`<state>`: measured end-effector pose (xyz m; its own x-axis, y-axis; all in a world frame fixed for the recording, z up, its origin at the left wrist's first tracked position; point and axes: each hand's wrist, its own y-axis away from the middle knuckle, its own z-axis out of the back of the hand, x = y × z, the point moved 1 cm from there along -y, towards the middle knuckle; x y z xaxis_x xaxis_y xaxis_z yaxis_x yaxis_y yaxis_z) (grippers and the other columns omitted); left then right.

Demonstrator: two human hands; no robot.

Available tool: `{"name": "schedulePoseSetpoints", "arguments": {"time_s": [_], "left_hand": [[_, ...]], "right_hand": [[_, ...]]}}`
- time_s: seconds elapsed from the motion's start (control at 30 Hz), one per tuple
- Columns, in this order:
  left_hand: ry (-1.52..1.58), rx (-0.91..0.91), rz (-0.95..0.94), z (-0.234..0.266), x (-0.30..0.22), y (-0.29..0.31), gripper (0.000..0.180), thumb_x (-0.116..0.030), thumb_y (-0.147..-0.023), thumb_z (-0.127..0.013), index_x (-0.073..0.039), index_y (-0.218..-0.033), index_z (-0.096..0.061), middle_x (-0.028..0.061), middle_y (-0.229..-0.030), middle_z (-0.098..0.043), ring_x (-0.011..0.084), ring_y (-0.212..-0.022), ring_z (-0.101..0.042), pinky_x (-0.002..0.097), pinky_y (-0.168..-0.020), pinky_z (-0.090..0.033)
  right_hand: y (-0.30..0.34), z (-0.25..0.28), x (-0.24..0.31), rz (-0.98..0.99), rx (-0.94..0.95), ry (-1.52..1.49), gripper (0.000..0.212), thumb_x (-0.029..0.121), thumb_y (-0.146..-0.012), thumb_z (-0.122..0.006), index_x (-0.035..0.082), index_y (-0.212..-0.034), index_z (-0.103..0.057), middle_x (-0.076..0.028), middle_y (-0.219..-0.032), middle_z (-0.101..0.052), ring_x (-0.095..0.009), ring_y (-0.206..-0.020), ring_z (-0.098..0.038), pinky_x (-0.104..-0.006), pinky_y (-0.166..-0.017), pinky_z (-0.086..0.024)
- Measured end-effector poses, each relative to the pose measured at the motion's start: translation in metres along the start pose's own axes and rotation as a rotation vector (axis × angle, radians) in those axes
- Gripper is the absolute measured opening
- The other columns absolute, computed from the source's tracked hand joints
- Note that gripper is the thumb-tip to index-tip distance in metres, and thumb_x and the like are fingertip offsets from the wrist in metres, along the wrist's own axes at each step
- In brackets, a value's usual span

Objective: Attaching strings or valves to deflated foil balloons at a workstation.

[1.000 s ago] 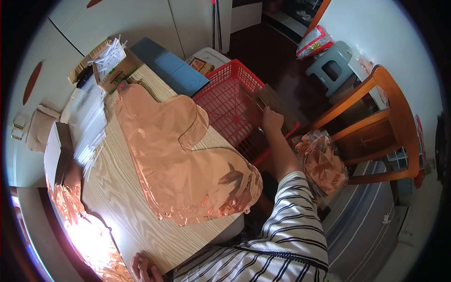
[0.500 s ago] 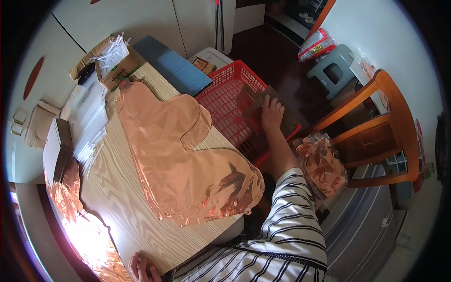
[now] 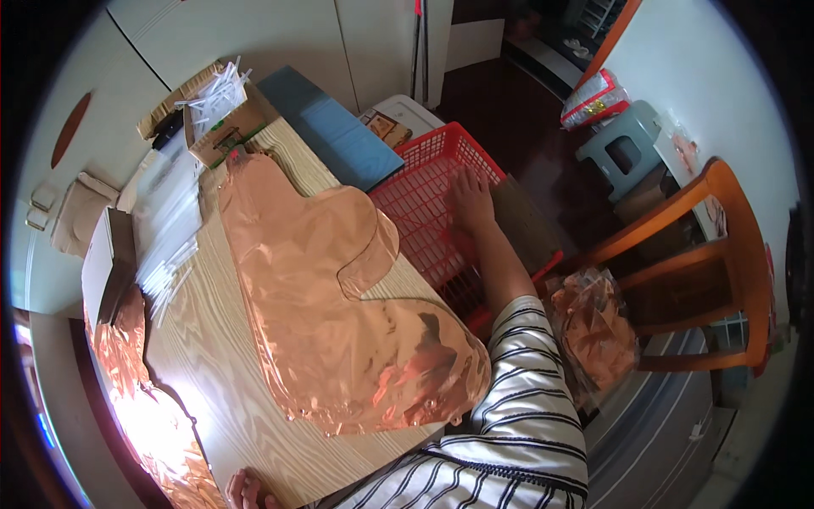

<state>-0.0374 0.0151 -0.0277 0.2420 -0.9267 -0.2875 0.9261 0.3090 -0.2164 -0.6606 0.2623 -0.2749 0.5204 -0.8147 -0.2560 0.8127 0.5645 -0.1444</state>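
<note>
My right hand reaches over the red plastic basket, fingers stretched out and apart, with nothing visible in them. Beside it, a brown cardboard piece stands at the basket's right side. At the table's near edge my left hand rests with its fingers slightly bent; the frame cuts off most of it. A large flat rose-gold foil balloon, with a curved notch on its right, lies across the wooden table.
White straws fill a cardboard box; more straws lie on the table's left. A blue board sits behind the basket. Shiny foil hangs at the left edge. Bagged foil lies by a wooden chair. A grey stool stands beyond.
My right hand has come off the cardboard piece and shifted left over the basket. The cardboard now sits further right. The whole view has shifted slightly.
</note>
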Motion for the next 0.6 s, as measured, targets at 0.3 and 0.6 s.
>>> {"name": "schedulePoseSetpoints", "arguments": {"time_s": [0.3,0.6], "left_hand": [[-0.034,0.065,0.131,-0.004,-0.007,0.002,0.038,-0.020,-0.092,-0.054,0.004,-0.122,-0.057,0.0266,-0.125,-0.054,0.0439,-0.112,-0.052,0.0514,-0.097,-0.043],[-0.020,0.082,0.101,-0.006,-0.003,-0.009,0.039,-0.019,-0.092,-0.053,0.004,-0.123,-0.054,0.0274,-0.125,-0.053,0.0449,-0.111,-0.051,0.0530,-0.097,-0.042]], "right_hand": [[-0.066,-0.030,0.029,0.139,0.350,0.280,0.073,0.048,-0.089,-0.054,0.009,-0.148,-0.035,-0.016,-0.153,-0.034,-0.032,-0.146,-0.022,-0.0560,-0.118,0.000],[-0.024,-0.138,0.010,0.101,0.684,0.605,0.056,0.041,-0.099,-0.033,0.012,-0.146,-0.041,-0.011,-0.151,-0.039,-0.029,-0.142,-0.031,-0.0603,-0.116,-0.001]]}}
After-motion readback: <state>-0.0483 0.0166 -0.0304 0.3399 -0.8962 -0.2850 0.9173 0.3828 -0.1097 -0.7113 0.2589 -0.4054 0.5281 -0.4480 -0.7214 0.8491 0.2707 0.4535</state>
